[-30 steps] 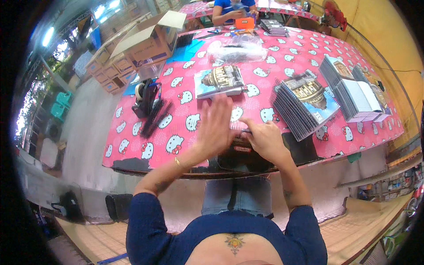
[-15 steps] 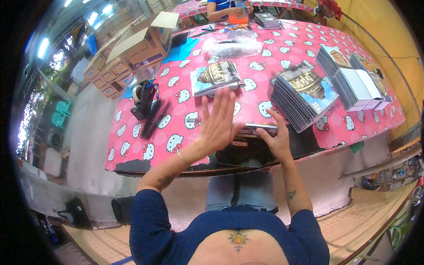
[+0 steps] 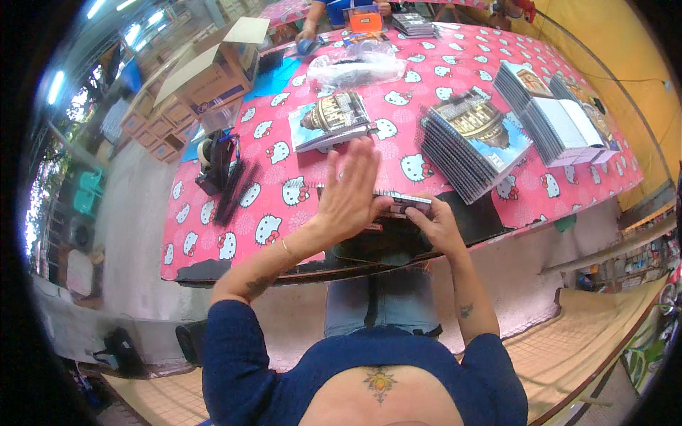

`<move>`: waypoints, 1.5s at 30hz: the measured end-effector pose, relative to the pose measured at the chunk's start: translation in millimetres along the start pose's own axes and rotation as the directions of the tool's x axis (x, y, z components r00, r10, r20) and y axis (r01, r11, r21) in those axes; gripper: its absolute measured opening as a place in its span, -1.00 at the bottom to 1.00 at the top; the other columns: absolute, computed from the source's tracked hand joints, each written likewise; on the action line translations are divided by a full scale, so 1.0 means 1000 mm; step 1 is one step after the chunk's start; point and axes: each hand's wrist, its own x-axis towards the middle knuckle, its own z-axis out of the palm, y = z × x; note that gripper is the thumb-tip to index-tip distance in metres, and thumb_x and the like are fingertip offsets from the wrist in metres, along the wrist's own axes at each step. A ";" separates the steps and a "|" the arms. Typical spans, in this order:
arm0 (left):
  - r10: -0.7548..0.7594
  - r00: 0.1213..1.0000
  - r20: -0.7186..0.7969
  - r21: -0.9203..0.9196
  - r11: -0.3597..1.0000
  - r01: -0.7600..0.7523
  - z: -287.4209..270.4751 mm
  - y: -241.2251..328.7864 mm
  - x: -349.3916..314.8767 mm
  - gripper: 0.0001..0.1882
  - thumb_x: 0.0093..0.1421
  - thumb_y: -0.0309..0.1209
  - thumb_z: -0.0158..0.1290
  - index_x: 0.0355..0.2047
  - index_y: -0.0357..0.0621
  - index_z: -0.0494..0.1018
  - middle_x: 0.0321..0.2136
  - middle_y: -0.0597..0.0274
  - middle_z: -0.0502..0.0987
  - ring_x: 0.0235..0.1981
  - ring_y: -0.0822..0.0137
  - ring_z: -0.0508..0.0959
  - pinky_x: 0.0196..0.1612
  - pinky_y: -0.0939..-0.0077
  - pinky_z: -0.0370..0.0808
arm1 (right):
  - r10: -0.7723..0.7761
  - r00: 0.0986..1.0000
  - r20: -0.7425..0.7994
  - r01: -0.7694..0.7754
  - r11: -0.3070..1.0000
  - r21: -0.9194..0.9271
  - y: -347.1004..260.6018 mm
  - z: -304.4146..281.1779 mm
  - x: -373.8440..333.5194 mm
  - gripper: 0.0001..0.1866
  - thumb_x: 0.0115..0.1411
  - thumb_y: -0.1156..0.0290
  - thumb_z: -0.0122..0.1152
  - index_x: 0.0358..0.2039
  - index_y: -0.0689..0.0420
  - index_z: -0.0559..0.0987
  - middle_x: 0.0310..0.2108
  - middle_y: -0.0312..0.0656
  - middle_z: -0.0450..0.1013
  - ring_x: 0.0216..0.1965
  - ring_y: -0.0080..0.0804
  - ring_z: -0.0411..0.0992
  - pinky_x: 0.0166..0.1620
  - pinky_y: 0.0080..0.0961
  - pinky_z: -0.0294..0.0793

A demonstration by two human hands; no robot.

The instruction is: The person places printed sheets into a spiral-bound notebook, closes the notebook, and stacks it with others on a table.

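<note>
At the table's near edge a spiral-bound notebook [image 3: 413, 204] shows a narrow strip of its printed cover, its wire coil running along the far side. The thumb and fingers of my right hand [image 3: 440, 227] are closed on its right end. My left hand [image 3: 349, 195] is held up flat with fingers stretched out, the thumb side near the notebook's left part. That hand hides much of the notebook. Beyond my left hand lies a small stack of spiral notebooks [image 3: 331, 121] with a domed building on the cover.
To the right stand a tall stack of spiral notebooks [image 3: 476, 145] and further notebook stacks [image 3: 558, 121]. A black tape dispenser [image 3: 215, 163] and black binding coils [image 3: 238, 195] lie left. Clear plastic wrap [image 3: 359, 67] and a cardboard box [image 3: 209, 74] are farther back. A co-worker's hand [image 3: 307, 33] is across the table.
My right hand has closed from a spread pose onto the notebook's end. My left hand stays flat. The co-worker's hand has moved left to a blue object. The whole view has shifted slightly.
</note>
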 end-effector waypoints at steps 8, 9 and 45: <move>0.011 1.000 0.011 0.026 1.000 -0.011 0.007 -0.005 0.008 -0.16 0.28 0.15 -0.13 0.31 -0.33 0.14 0.37 -0.15 0.07 0.42 -0.02 0.02 0.38 -0.15 -0.12 | 0.025 0.996 0.088 -0.010 0.985 -0.173 0.006 0.004 0.007 -0.72 0.32 0.47 0.15 0.01 0.29 0.55 -0.24 -0.35 0.55 -0.24 -0.67 0.40 -0.15 -0.59 0.45; 0.104 0.982 0.157 -0.187 0.980 -0.074 0.013 0.008 -0.014 -0.14 0.29 0.15 -0.15 0.33 -0.34 0.11 0.37 -0.16 0.07 0.43 -0.01 0.00 0.38 -0.16 -0.15 | 0.010 0.995 0.095 0.004 0.990 -0.142 0.007 -0.001 0.006 -0.72 0.32 0.47 0.15 0.01 0.29 0.55 -0.25 -0.34 0.55 -0.24 -0.67 0.40 -0.15 -0.58 0.45; -0.103 0.971 -0.214 -0.564 0.825 -0.037 -0.004 0.007 0.022 -0.81 0.15 -0.35 0.22 -0.22 -0.02 0.55 -0.29 0.32 0.63 -0.17 0.30 0.61 0.35 -0.04 0.04 | 0.130 0.979 0.160 -0.082 0.958 -0.276 -0.060 -0.030 0.029 -0.79 0.23 0.40 0.28 -0.21 0.29 0.65 -0.41 -0.33 0.57 -0.34 -0.69 0.46 -0.23 -0.59 0.50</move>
